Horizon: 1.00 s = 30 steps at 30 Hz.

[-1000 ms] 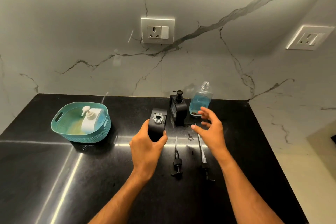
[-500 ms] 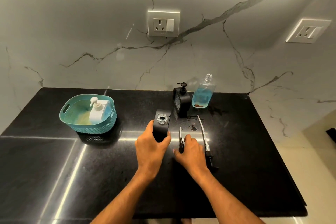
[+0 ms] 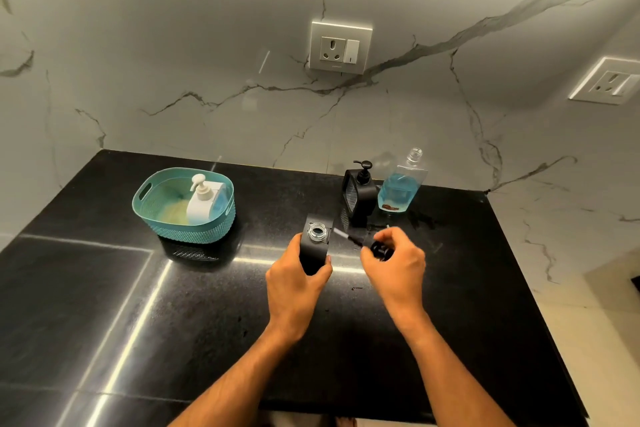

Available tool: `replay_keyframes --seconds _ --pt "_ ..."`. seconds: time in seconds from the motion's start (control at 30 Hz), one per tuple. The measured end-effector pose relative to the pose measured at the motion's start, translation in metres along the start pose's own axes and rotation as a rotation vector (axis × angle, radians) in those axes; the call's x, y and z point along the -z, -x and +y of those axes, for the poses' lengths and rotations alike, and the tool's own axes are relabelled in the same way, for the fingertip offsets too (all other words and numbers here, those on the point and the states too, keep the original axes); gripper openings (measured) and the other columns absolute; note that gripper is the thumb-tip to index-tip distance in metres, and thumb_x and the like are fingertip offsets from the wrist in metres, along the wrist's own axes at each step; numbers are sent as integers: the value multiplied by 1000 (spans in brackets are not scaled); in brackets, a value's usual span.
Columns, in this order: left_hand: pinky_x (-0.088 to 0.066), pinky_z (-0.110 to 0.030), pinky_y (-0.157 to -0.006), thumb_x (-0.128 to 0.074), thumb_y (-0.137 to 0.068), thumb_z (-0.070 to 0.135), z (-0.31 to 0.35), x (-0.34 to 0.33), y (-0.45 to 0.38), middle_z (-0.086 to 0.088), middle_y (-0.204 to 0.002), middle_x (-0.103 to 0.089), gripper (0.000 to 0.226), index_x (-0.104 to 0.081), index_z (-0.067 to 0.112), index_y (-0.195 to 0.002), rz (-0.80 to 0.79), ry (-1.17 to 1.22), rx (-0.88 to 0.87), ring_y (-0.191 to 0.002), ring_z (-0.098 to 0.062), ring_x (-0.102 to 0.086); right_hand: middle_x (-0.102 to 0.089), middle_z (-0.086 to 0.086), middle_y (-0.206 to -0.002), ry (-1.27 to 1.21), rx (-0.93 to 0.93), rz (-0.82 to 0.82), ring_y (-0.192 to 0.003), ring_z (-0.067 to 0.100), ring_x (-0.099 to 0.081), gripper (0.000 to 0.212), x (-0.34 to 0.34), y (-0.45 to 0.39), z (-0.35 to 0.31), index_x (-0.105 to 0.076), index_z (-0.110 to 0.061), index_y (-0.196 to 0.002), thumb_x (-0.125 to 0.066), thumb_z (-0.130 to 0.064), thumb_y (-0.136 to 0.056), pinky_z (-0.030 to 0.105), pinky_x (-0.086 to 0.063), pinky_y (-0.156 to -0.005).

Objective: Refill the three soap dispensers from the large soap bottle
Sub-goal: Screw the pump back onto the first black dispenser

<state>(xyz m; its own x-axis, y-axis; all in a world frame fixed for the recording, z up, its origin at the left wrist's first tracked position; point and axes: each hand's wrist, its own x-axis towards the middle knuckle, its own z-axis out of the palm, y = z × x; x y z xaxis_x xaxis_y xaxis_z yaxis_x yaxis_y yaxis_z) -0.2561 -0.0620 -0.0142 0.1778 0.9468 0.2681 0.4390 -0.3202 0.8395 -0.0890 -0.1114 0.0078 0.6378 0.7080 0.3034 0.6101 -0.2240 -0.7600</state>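
Left of centre, on black polished stone counter (image 3: 104,305): teal perforated plastic basket with cut-out handles (image 3: 183,206). Inside basket, toward its right side: white pump soap dispenser (image 3: 204,201), upright, pump head fitted.

Centre frame, just below middle: left hand (image 3: 294,282) wrapped around lower body of black rectangular soap dispenser with open clear threaded neck (image 3: 316,243). Dispenser upright on counter, pump removed, opening facing up. Liquid level inside not discernible.

Immediately right of that, at same height: right hand (image 3: 394,262) pinching black pump head with clear dip tube (image 3: 375,248) between thumb and curled fingers. Tube extending left toward open neck, tip just beside neck rim; blurred, contact with rim not determinable.

Above both hands, upper centre of counter near wall: second black rectangular soap dispenser with black pump fitted (image 3: 358,196), upright, untouched. Touching or just beside it on the right: large clear flat-sided soap bottle holding blue liquid (image 3: 400,185), uncapped, leaning slightly right, roughly half full. Small dark smears on counter around base of bottle and ahead of right hand.

Upper centre of frame, on white marble-veined wall (image 3: 173,45): white socket plate with switch (image 3: 340,48). Far right edge, upper middle: second white socket plate (image 3: 609,81), on adjoining wall.
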Motion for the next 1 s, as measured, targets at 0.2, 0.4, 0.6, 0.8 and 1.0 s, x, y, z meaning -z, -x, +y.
replay_keyframes --seconds 0.2,0.4,0.6,0.8,1.0 --pt "-49 -4 -75 -81 -87 36 0 -2 0 18 -101 -69 43 -61 29 -123 -24 -11 11 -86 1 -66 -69 -6 -93 -85 241 124 -84 8 -67 24 39 -14 -59 -73 -16 -102 -82 -15 -80 23 -58 -72" --pt "-54 -10 -75 -81 -86 36 -1 -2 0 17 -98 -70 41 -59 32 -120 -14 -23 26 -85 0 -66 -72 -4 -98 -86 301 6 -88 8 -69 31 53 -16 -89 -73 -13 -108 -85 -16 -79 20 -60 -77" --pt "-58 -18 -78 -81 -87 37 -1 -2 0 16 -102 -71 44 -59 30 -124 -5 -18 17 -89 0 -67 -72 -5 -95 -50 283 -94 -85 6 -69 41 46 -21 -93 -70 -14 -112 -88 -16 -76 16 -58 -82" --pt "-59 -26 -74 -79 -86 36 8 -6 4 17 -97 -70 43 -58 35 -124 -31 9 13 -86 -1 -67 -74 2 -100 58 346 -142 -87 12 -71 51 27 -32 -92 -65 -14 -118 -89 -20 -74 19 -60 -81" --pt "-58 -25 -67 -81 -83 26 17 -9 3 19 -88 -68 44 -58 36 -120 -32 53 -14 -81 -1 -67 -73 4 -98 110 360 -310 -85 16 -71 52 6 -36 -84 -60 -14 -122 -85 -17 -77 28 -62 -83"
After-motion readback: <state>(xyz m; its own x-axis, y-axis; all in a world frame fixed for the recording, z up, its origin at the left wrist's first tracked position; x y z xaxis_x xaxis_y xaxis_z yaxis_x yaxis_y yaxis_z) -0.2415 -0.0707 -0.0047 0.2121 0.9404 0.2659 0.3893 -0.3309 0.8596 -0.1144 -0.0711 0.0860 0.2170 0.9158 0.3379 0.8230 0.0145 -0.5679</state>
